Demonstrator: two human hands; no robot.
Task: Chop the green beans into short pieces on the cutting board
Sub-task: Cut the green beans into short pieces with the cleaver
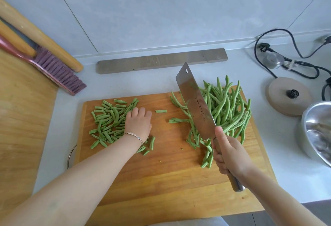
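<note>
Cut pieces [109, 123] on the left of the cutting board [168, 168], whole beans [225, 107] on its right, bowl [317, 132] farther right.

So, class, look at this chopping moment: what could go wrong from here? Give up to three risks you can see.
The cleaver is raised in the right hand over the whole beans; the left hand, reaching beneath it, could be cut.
The left hand rests on the cut pieces near the cutting board's left edge; some may spill off.
Whole beans overhang the far edge and might roll off.

Home kitchen, tiled wall [161, 10], countertop [286, 172], cutting board [170, 172], cleaver [195, 104]
</note>
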